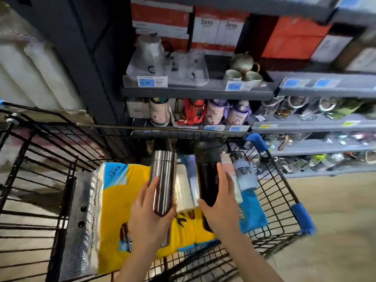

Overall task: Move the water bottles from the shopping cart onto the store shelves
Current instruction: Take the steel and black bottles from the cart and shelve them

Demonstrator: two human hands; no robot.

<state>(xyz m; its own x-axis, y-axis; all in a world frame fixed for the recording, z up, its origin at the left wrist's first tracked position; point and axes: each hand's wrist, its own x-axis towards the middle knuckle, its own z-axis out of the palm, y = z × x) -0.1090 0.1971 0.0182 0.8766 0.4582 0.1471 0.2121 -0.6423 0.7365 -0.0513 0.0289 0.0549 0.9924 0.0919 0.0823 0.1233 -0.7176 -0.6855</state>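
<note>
Left hand [149,216] grips the steel bottle [163,180]; right hand [218,204] grips the black bottle [207,180]. Both bottles are held upright over the cart [280,200], below the shelves [199,92].

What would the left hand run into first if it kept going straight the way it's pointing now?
Probably the cart's far rim: the left hand holds the steel bottle pointing up-forward at it. Depth is unclear; it may pass over toward the shelf bottles.
</note>
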